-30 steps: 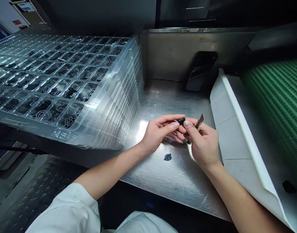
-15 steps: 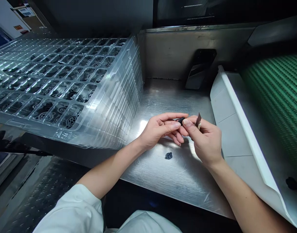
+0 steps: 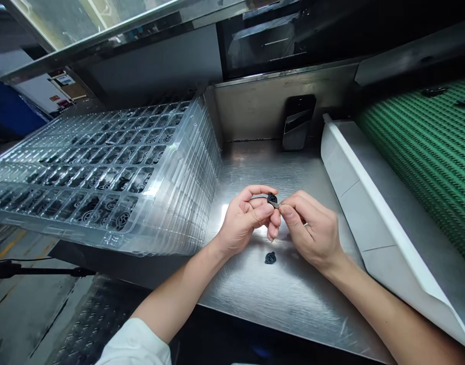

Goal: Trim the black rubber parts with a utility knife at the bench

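Observation:
My left hand (image 3: pixel 247 218) pinches a small round black plastic part (image 3: pixel 272 198) between thumb and fingers, above the metal table (image 3: pixel 251 289). Close against it, my right hand (image 3: pixel 312 228) grips a small thin blade (image 3: pixel 275 205), whose flat tip lies at the lower edge of the part. Most of the blade is hidden by my right fingers. Below both hands, a second black plastic part (image 3: pixel 270 258) with spoked openings and side tabs lies flat on the metal.
Stacked clear plastic trays (image 3: pixel 167 192) with black parts in their pockets stand at left. A phone (image 3: pixel 299 122) leans on the back wall. At right, a white barrier (image 3: pixel 392 223) borders a green conveyor belt (image 3: pixel 426 147) carrying dark parts.
The blade has turned from pointing up beside my right fingers to lying against the held part. Both hands appear slightly lower and further left, and the camera view has tilted up.

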Demonstrator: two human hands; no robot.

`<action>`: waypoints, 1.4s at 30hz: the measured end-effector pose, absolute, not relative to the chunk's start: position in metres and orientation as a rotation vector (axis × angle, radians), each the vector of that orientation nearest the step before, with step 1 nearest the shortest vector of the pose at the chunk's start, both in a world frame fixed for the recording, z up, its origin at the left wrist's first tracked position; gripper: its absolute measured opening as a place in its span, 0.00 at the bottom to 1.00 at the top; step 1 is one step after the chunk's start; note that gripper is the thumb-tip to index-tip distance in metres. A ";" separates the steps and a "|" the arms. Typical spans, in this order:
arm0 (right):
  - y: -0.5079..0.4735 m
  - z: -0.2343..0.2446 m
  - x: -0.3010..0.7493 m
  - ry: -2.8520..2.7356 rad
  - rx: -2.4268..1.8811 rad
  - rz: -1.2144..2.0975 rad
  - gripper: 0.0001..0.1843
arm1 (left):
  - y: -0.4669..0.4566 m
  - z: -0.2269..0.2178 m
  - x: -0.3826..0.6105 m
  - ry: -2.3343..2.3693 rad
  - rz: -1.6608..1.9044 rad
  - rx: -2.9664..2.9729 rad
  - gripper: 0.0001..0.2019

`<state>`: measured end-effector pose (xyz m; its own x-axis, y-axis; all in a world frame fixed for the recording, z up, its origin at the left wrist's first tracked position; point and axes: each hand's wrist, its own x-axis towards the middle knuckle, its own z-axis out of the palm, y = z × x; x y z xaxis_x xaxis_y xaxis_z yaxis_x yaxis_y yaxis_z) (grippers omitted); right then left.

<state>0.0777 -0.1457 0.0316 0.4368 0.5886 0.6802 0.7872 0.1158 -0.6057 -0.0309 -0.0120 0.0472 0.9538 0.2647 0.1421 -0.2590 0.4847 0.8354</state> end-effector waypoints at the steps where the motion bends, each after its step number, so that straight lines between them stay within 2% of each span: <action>1: -0.146 0.031 0.078 -1.254 -1.571 -0.230 0.19 | -0.012 0.047 -0.031 0.005 0.324 1.024 0.20; 23: -0.147 0.029 0.081 -1.266 -1.640 -0.290 0.22 | -0.013 0.044 -0.029 -0.032 0.411 1.052 0.15; 34: -0.148 0.031 0.080 -1.270 -1.654 -0.317 0.24 | -0.014 0.046 -0.030 0.014 0.415 1.099 0.19; 42: -0.148 0.031 0.081 -1.286 -1.647 -0.335 0.23 | -0.013 0.045 -0.031 0.009 0.408 1.107 0.18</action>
<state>0.0814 -0.1480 0.0306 0.4014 0.5827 0.7066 0.8536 0.0417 -0.5193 -0.0309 -0.0134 0.0454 0.9260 0.3242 0.1936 -0.3151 0.3812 0.8691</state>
